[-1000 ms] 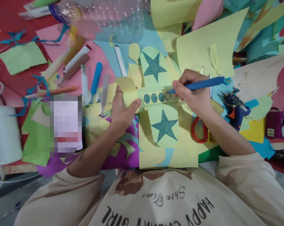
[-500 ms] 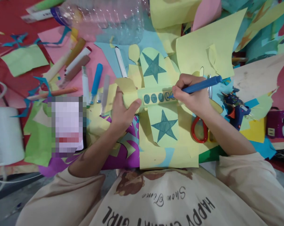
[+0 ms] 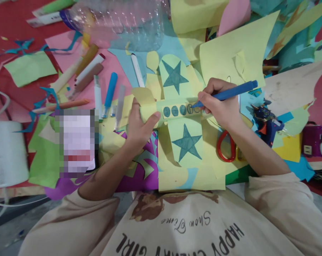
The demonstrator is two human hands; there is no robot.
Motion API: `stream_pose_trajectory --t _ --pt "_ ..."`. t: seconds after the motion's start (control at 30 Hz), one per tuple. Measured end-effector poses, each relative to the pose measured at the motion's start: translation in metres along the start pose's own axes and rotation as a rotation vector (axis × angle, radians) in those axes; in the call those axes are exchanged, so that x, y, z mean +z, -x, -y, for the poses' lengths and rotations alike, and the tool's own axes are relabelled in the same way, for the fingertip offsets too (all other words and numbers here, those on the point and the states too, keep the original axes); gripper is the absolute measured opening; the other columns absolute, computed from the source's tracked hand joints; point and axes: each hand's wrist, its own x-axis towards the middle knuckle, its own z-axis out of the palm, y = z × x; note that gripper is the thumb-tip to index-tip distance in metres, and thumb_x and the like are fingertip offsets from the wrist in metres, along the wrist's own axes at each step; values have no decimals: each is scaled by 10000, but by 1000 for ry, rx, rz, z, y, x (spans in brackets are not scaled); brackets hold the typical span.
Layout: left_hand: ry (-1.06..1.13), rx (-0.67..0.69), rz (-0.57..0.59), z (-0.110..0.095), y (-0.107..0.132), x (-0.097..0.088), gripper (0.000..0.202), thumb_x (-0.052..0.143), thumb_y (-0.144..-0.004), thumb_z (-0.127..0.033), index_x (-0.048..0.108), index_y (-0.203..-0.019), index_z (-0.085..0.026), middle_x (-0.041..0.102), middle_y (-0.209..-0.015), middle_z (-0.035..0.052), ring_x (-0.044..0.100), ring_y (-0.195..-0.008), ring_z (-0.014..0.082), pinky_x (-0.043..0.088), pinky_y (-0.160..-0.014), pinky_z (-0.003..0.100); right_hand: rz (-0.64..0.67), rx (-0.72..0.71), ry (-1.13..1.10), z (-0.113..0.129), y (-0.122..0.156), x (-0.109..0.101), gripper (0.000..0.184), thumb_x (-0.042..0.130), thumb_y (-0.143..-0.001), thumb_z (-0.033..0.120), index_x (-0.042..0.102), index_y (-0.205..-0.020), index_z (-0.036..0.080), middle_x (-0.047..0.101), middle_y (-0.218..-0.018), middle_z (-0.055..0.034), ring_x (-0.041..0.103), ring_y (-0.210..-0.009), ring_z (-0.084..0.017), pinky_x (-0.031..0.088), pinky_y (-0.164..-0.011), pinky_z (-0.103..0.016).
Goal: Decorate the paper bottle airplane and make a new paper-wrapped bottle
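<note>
A pale green paper craft [image 3: 186, 142] lies in front of me, with a blue star on each wing and a rolled tube body [image 3: 174, 110] bearing a row of blue ovals. My left hand [image 3: 139, 124] is closed around the left end of that tube, thumb on top. My right hand [image 3: 221, 105] grips a blue marker [image 3: 230, 91] in a writing pinch. The marker's tip touches the tube at the right end of the row, where the ovals are only outlined.
Several markers and caps [image 3: 107, 90] lie to the left on pink paper. A clear plastic bottle [image 3: 118, 21] lies at the back. Red-handled scissors [image 3: 226, 147] and a dark glue gun [image 3: 266, 122] sit to the right. Coloured paper scraps cover the surface; a white roll [image 3: 7, 153] stands far left.
The marker has shifted slightly back and forth over the ovals at the right end of the row, and its rear end now points a little higher. The left hand has stayed put.
</note>
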Motion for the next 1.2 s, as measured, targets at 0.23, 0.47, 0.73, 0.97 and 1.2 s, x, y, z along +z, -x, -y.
stream_pose_trajectory --t 0.23,0.47,0.73,0.97,1.2 --pt "6 -14 16 -2 1 -1 347 658 -780 -463 581 -1068 -286 679 -1095 60 652 -1032 298 550 -918 484 -41 10 48 -4 4 1 388 680 -861 287 409 -586 250 459 -491 56 523 -495 -121 485 -511 -290" --pt "40 -39 22 -6 0 -1 445 677 -774 -567 589 -1055 -235 680 -1075 69 635 -994 287 533 -900 496 -35 -32 124 -5 5 3 401 683 -861 321 398 -588 252 454 -517 47 490 -516 -122 442 -499 -290" --pt "34 4 -3 -7 -1 0 403 675 -764 -532 599 -1030 -239 687 -1017 65 631 -957 284 538 -855 505 32 -44 107 -4 5 1 398 663 -812 248 357 -557 247 402 -515 47 411 -505 -105 372 -481 -284" --pt "1 6 17 -2 1 -2 350 661 -768 -447 588 -1071 -286 684 -1069 59 642 -1046 304 545 -912 484 95 -40 55 -1 1 0 348 600 -730 141 331 -531 238 379 -503 57 375 -485 -90 330 -468 -273" --pt "-14 4 11 2 1 -1 346 675 -768 -411 589 -1079 -285 688 -1070 54 661 -1001 295 555 -905 476 -4 -21 41 -3 2 1 334 616 -813 191 387 -576 246 460 -494 58 479 -489 -108 415 -491 -280"
